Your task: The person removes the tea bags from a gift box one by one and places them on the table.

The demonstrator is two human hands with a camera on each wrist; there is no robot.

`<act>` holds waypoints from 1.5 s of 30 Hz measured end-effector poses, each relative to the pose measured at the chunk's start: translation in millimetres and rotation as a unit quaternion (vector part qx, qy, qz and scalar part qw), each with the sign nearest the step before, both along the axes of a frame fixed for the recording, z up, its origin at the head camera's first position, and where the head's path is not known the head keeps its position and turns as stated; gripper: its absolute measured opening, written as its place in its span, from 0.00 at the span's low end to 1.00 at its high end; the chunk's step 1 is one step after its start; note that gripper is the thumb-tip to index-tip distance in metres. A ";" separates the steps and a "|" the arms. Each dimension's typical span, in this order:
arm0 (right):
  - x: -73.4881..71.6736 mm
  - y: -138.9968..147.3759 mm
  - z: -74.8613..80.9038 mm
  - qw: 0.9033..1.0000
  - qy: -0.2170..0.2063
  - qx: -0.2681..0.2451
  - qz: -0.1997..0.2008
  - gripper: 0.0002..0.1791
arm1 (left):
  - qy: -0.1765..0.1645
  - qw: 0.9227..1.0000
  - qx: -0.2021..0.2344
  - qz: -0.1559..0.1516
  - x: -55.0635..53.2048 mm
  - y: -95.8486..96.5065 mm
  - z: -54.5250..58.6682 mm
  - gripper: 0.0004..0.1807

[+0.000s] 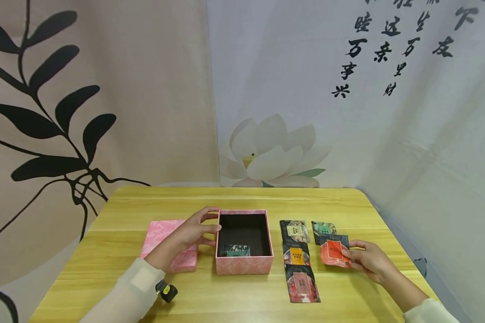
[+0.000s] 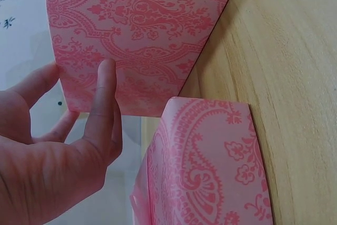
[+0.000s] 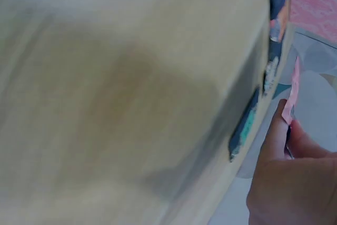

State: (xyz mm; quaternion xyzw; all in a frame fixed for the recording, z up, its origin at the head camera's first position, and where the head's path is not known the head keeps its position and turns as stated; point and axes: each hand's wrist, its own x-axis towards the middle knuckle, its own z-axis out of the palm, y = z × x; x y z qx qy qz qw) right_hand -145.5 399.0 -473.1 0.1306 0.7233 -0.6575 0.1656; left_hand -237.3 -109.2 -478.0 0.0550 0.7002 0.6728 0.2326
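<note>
My right hand (image 1: 369, 260) pinches a red-and-black sachet (image 1: 334, 251) by its right edge, between thumb and fingers. In the right wrist view that sachet (image 3: 293, 90) appears edge-on, raised off the table. Just behind it lies a green-labelled sachet (image 1: 323, 228), partly covered in the head view. My left hand (image 1: 194, 231) touches the left side of an open pink patterned box (image 1: 244, 265), its fingers extended along the wall (image 2: 137, 30). Inside the black interior, near the front, is a sachet with a green label (image 1: 237, 251).
Right of the box, three sachets form a column: a pale-labelled one (image 1: 295, 231), an orange-labelled one (image 1: 297, 255) and a pink-labelled one (image 1: 302, 283). A pink patterned lid or box (image 1: 186, 262) lies under my left forearm. The wooden table (image 1: 242, 197) ends at a fabric backdrop.
</note>
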 end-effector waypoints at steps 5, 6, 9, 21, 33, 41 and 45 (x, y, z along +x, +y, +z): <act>2.7 1.4 -10.7 0.999 -0.005 0.042 -0.016 0.18 | 0.000 1.000 0.000 -0.004 0.0 -0.3 0.7 0.35; 2.7 1.9 -13.5 0.999 -0.005 0.047 -0.013 0.17 | -0.001 1.000 0.000 -0.003 0.1 -0.5 0.5 0.35; 2.8 2.6 -20.3 0.998 -0.003 0.058 -0.004 0.14 | 0.000 1.000 -0.003 -0.003 0.0 -1.2 0.1 0.34; 1.0 -3.4 -28.1 0.970 0.045 0.239 -0.006 0.10 | 0.004 1.000 -0.008 -0.007 0.0 -0.8 1.5 0.34; -1.6 -4.1 -28.7 0.919 0.102 0.379 0.042 0.18 | -0.003 1.000 -0.001 -0.005 -0.2 -1.2 2.4 0.34; 1.6 -1.9 -22.2 0.922 0.084 0.375 0.049 0.09 | -0.003 1.000 0.000 -0.002 0.2 -0.8 1.4 0.35; 0.9 1.2 -18.2 0.932 0.066 0.355 0.043 0.03 | -0.003 1.000 -0.001 -0.001 0.9 -0.3 1.8 0.34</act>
